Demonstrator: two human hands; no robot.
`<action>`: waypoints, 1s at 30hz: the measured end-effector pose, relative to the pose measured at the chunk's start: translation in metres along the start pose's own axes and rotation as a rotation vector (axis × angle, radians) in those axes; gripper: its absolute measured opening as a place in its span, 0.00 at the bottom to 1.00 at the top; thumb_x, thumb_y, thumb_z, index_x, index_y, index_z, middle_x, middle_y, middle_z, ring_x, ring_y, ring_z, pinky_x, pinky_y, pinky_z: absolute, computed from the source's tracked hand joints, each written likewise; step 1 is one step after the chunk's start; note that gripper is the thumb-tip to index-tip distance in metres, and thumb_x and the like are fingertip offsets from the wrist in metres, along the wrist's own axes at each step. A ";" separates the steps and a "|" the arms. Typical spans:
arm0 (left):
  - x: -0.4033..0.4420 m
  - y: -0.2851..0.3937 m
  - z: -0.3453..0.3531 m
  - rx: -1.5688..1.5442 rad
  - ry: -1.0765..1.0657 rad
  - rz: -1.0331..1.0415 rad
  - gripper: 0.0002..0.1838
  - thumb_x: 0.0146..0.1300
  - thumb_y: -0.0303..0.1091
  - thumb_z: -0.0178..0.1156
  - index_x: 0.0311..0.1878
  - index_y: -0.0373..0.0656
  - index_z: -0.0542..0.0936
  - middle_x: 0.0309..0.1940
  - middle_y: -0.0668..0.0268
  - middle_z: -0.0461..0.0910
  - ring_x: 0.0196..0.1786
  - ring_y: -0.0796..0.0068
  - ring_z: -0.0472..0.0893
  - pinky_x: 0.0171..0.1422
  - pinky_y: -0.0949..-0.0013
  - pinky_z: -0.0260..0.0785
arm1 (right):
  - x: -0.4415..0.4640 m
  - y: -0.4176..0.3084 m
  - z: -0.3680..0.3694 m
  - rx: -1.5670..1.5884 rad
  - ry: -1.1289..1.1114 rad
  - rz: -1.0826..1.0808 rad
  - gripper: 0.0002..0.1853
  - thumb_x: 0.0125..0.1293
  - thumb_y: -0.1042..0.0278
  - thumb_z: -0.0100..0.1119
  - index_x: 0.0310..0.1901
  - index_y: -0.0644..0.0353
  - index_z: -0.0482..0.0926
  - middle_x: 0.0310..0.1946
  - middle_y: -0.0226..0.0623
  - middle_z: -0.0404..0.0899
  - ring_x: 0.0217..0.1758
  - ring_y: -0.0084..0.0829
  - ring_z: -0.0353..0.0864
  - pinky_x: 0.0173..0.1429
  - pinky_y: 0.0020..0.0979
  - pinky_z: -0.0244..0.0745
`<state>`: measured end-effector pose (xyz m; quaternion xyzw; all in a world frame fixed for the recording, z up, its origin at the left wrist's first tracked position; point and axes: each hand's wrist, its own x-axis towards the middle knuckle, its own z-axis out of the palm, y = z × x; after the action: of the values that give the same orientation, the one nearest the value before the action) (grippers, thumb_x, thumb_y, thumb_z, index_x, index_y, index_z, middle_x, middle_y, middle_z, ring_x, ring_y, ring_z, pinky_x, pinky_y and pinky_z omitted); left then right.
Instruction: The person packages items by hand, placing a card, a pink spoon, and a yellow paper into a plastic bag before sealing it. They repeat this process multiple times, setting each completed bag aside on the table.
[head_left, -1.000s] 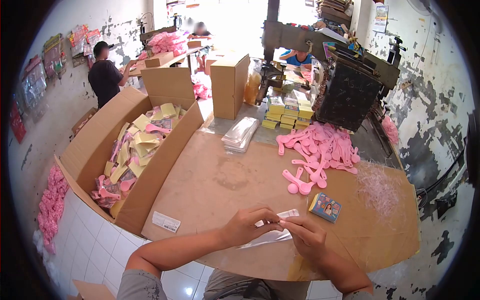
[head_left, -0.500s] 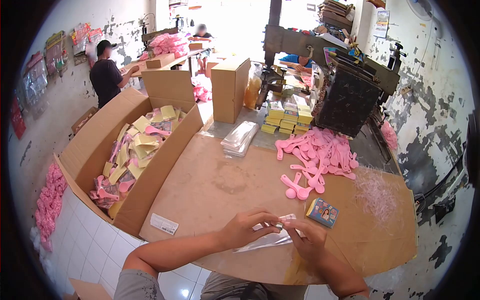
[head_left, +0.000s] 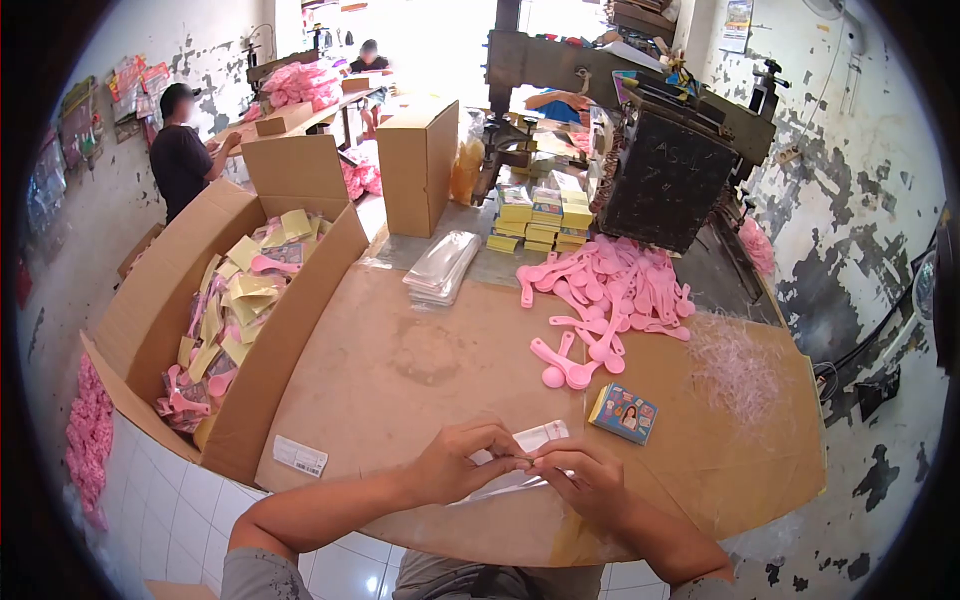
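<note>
My left hand (head_left: pixel 462 466) and my right hand (head_left: pixel 585 478) meet over the near part of the cardboard-covered table, thumbs and fingers pinched together. Whatever is between the fingertips is too small to make out. Beneath and behind the fingers lies a clear plastic bag (head_left: pixel 545 434), partly hidden by both hands. To the right of it sits a small stack of blue printed cards (head_left: pixel 624 413), with a picture on top. Pink plastic measuring spoons (head_left: pixel 610 300) lie heaped beyond the cards.
A large open carton (head_left: pixel 300 350) at left holds packed pink spoons with yellow cards. Clear bags (head_left: pixel 442 268), card stacks (head_left: pixel 540 215) and a black machine (head_left: pixel 665 170) stand farther back. Shredded plastic strands (head_left: pixel 735 370) lie right. One person (head_left: pixel 180 155) works at the left; others sit farther back.
The view has shifted, so the table and its things appear farther left and slightly higher. My fingertips have come off the bag's upper end, and more of it shows behind them.
</note>
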<state>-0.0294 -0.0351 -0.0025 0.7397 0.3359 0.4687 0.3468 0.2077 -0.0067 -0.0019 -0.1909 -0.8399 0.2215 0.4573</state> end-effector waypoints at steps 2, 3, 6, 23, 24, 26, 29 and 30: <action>0.002 0.002 -0.004 -0.019 -0.050 -0.014 0.08 0.65 0.24 0.73 0.46 0.37 0.86 0.39 0.60 0.86 0.40 0.70 0.85 0.44 0.68 0.79 | 0.000 0.001 -0.002 0.052 -0.025 0.023 0.13 0.61 0.80 0.76 0.47 0.60 0.86 0.43 0.35 0.90 0.44 0.35 0.91 0.48 0.34 0.88; 0.002 0.001 -0.004 -0.050 -0.059 -0.013 0.09 0.65 0.24 0.73 0.47 0.38 0.86 0.40 0.60 0.86 0.40 0.69 0.86 0.45 0.68 0.80 | 0.000 0.001 -0.002 0.054 -0.017 0.040 0.13 0.61 0.80 0.76 0.47 0.60 0.86 0.43 0.35 0.90 0.44 0.35 0.91 0.47 0.34 0.88; 0.002 0.002 -0.003 -0.093 -0.062 -0.008 0.09 0.66 0.24 0.73 0.48 0.38 0.87 0.42 0.60 0.87 0.43 0.68 0.87 0.46 0.67 0.81 | 0.002 0.000 0.000 0.039 0.017 0.070 0.13 0.62 0.82 0.75 0.47 0.60 0.86 0.43 0.37 0.89 0.45 0.35 0.91 0.46 0.33 0.88; -0.003 -0.004 0.008 0.061 0.101 0.110 0.13 0.64 0.20 0.73 0.50 0.36 0.84 0.45 0.58 0.86 0.42 0.67 0.89 0.46 0.69 0.83 | -0.001 -0.010 0.001 -0.179 0.007 -0.101 0.16 0.63 0.84 0.71 0.53 0.64 0.87 0.49 0.43 0.90 0.44 0.36 0.92 0.43 0.31 0.88; -0.003 -0.003 0.008 0.073 0.110 0.114 0.13 0.64 0.20 0.73 0.50 0.36 0.84 0.45 0.58 0.86 0.42 0.67 0.89 0.46 0.69 0.83 | -0.001 -0.013 0.002 -0.195 0.015 -0.103 0.17 0.62 0.84 0.72 0.53 0.64 0.87 0.49 0.43 0.90 0.44 0.36 0.92 0.44 0.32 0.89; -0.003 0.000 0.007 0.098 0.129 0.121 0.12 0.64 0.20 0.73 0.50 0.36 0.84 0.44 0.58 0.86 0.42 0.67 0.89 0.46 0.69 0.83 | 0.000 -0.016 0.005 -0.224 0.031 -0.108 0.17 0.62 0.84 0.72 0.53 0.65 0.87 0.48 0.42 0.90 0.45 0.36 0.92 0.46 0.32 0.89; -0.004 0.007 0.002 0.143 0.101 0.118 0.11 0.64 0.20 0.73 0.48 0.36 0.85 0.43 0.58 0.87 0.43 0.67 0.89 0.46 0.68 0.83 | 0.003 -0.015 0.006 -0.197 0.043 -0.149 0.19 0.60 0.83 0.73 0.54 0.66 0.86 0.48 0.42 0.90 0.45 0.36 0.92 0.46 0.31 0.89; -0.004 0.006 0.002 0.144 0.093 0.124 0.10 0.63 0.20 0.73 0.47 0.36 0.85 0.43 0.58 0.87 0.43 0.66 0.89 0.46 0.68 0.83 | 0.003 -0.012 0.007 -0.158 0.028 -0.141 0.19 0.60 0.83 0.74 0.54 0.65 0.86 0.47 0.42 0.90 0.44 0.36 0.92 0.46 0.32 0.89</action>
<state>-0.0284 -0.0425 0.0003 0.7595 0.3381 0.4977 0.2473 0.1988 -0.0164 0.0038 -0.1696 -0.8596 0.1191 0.4670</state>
